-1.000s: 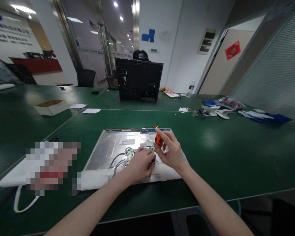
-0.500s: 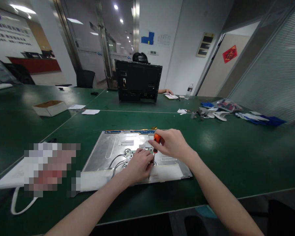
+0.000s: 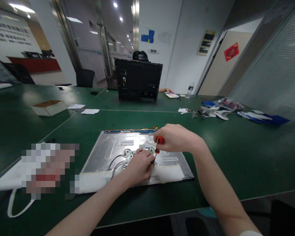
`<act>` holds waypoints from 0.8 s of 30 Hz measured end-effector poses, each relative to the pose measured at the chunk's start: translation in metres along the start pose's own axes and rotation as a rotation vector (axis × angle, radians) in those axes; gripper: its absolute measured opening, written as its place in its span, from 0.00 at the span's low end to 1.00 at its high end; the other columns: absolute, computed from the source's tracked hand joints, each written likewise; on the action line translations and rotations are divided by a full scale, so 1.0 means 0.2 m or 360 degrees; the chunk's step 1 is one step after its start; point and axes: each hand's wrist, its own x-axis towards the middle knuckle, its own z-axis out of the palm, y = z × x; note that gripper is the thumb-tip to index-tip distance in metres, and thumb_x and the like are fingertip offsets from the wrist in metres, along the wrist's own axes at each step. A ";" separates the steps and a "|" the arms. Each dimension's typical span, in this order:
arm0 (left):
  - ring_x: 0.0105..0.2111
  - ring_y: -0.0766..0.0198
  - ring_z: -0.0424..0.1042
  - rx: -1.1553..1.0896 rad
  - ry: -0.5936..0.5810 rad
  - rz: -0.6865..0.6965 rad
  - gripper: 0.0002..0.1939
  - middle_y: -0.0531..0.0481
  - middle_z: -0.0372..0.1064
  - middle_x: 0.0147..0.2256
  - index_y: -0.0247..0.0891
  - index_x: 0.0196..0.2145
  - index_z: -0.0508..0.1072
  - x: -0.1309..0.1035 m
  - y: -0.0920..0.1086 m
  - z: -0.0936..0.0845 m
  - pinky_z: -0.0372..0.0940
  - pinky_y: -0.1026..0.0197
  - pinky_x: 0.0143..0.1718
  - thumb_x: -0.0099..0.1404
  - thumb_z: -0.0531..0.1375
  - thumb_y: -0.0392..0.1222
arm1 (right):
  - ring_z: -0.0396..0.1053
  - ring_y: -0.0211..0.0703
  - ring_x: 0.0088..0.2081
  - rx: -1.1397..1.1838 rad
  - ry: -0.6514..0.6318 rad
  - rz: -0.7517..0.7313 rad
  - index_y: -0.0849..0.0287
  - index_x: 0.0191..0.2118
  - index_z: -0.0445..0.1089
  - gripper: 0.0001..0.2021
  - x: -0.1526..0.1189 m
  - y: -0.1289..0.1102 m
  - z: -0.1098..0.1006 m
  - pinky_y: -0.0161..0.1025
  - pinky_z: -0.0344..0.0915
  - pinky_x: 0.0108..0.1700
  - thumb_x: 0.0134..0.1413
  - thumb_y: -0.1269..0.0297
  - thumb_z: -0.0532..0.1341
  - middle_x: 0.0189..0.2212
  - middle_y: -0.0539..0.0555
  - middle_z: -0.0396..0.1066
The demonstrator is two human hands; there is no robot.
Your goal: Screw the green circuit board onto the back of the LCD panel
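Lower centre: left hand point(image 3: 142, 164) lies palm-down over the small green circuit board point(image 3: 131, 154); fingertips partly hidden, cannot tell whether they pinch anything. Just right of them, right hand point(image 3: 178, 137) is wrapped around an orange-and-black-handled screwdriver point(image 3: 160, 140), its shaft slanting down toward the flat silver metal panel point(image 3: 98, 155) at centre. Risk, as judged: with the shaft tilted, uneven pressure could slip the tip into the left fingers or scratch the board; snagging the thin grey cables point(image 3: 115, 158) could strain them. Upper centre: upright black monitor housing point(image 3: 139, 80), co-worker's hand point(image 3: 169, 90) to its right.
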 end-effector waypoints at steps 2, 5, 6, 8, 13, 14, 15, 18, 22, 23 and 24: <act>0.41 0.57 0.67 -0.0005 -0.0001 -0.0001 0.04 0.47 0.69 0.37 0.38 0.32 0.67 0.00 0.00 0.00 0.55 0.52 0.48 0.60 0.53 0.33 | 0.70 0.43 0.31 -0.0017 0.0054 0.0024 0.51 0.39 0.73 0.12 0.00 -0.01 0.02 0.35 0.52 0.26 0.49 0.55 0.61 0.29 0.50 0.75; 0.42 0.56 0.66 -0.0008 -0.0003 0.0010 0.05 0.47 0.69 0.37 0.38 0.33 0.67 0.00 0.00 0.00 0.55 0.52 0.48 0.60 0.53 0.33 | 0.70 0.44 0.31 -0.0047 0.0102 0.0088 0.52 0.38 0.74 0.16 0.02 -0.04 0.04 0.36 0.52 0.27 0.52 0.48 0.58 0.27 0.51 0.74; 0.42 0.56 0.66 -0.0005 -0.0003 0.0011 0.05 0.47 0.69 0.36 0.38 0.33 0.67 0.00 0.00 0.00 0.55 0.52 0.48 0.60 0.53 0.33 | 0.70 0.44 0.31 -0.0055 0.0098 0.0118 0.52 0.36 0.74 0.16 0.02 -0.05 0.05 0.36 0.52 0.27 0.53 0.47 0.58 0.27 0.51 0.74; 0.41 0.57 0.66 0.0003 0.0002 0.0002 0.04 0.47 0.68 0.36 0.38 0.32 0.67 0.00 0.00 0.00 0.55 0.52 0.48 0.60 0.53 0.33 | 0.70 0.43 0.30 -0.0069 0.0096 0.0153 0.53 0.32 0.74 0.15 0.03 -0.06 0.06 0.35 0.51 0.27 0.55 0.49 0.57 0.26 0.52 0.74; 0.38 0.58 0.66 0.0006 0.0006 -0.0029 0.03 0.48 0.67 0.34 0.38 0.30 0.66 0.01 0.00 0.01 0.55 0.52 0.48 0.60 0.53 0.34 | 0.67 0.40 0.28 -0.0116 0.0171 -0.0029 0.54 0.38 0.70 0.08 0.04 -0.07 0.06 0.35 0.47 0.25 0.55 0.59 0.57 0.27 0.50 0.73; 0.39 0.58 0.66 -0.0003 0.0010 -0.0031 0.04 0.48 0.67 0.34 0.38 0.30 0.66 0.01 0.00 0.01 0.55 0.52 0.48 0.60 0.53 0.33 | 0.67 0.39 0.28 -0.0106 0.0175 -0.0101 0.54 0.40 0.69 0.08 0.04 -0.07 0.06 0.35 0.47 0.25 0.55 0.60 0.57 0.28 0.50 0.73; 0.39 0.58 0.66 -0.0014 0.0016 -0.0031 0.04 0.48 0.68 0.34 0.38 0.30 0.67 0.01 -0.01 0.01 0.55 0.52 0.49 0.60 0.53 0.33 | 0.67 0.39 0.28 -0.0086 0.0173 -0.0173 0.54 0.42 0.67 0.09 0.04 -0.07 0.06 0.35 0.48 0.25 0.54 0.62 0.57 0.29 0.50 0.73; 0.40 0.58 0.66 -0.0031 0.0028 -0.0024 0.05 0.48 0.68 0.35 0.38 0.31 0.67 0.01 -0.01 0.01 0.55 0.52 0.49 0.60 0.53 0.33 | 0.67 0.39 0.29 0.0014 0.0116 -0.0310 0.55 0.45 0.64 0.13 0.03 -0.06 0.05 0.34 0.50 0.26 0.52 0.65 0.58 0.33 0.50 0.74; 0.40 0.58 0.66 -0.0016 -0.0008 -0.0018 0.04 0.48 0.68 0.35 0.38 0.31 0.67 0.00 0.00 0.00 0.55 0.52 0.49 0.60 0.53 0.33 | 0.68 0.39 0.31 0.0050 0.0059 -0.0280 0.54 0.42 0.66 0.11 0.01 -0.04 0.03 0.34 0.51 0.27 0.50 0.67 0.59 0.33 0.49 0.74; 0.40 0.57 0.66 -0.0015 -0.0019 -0.0018 0.04 0.48 0.68 0.36 0.38 0.31 0.67 0.00 0.00 0.00 0.55 0.52 0.49 0.60 0.53 0.33 | 0.68 0.39 0.30 0.0005 0.0074 -0.0216 0.54 0.39 0.68 0.09 0.01 -0.04 0.03 0.34 0.50 0.26 0.50 0.65 0.60 0.31 0.49 0.74; 0.40 0.57 0.66 -0.0015 -0.0027 -0.0014 0.04 0.48 0.68 0.36 0.38 0.32 0.67 0.00 0.00 0.00 0.55 0.52 0.48 0.60 0.53 0.33 | 0.68 0.40 0.29 -0.0055 0.0094 -0.0132 0.54 0.36 0.70 0.06 0.01 -0.04 0.03 0.35 0.50 0.26 0.51 0.61 0.60 0.29 0.50 0.73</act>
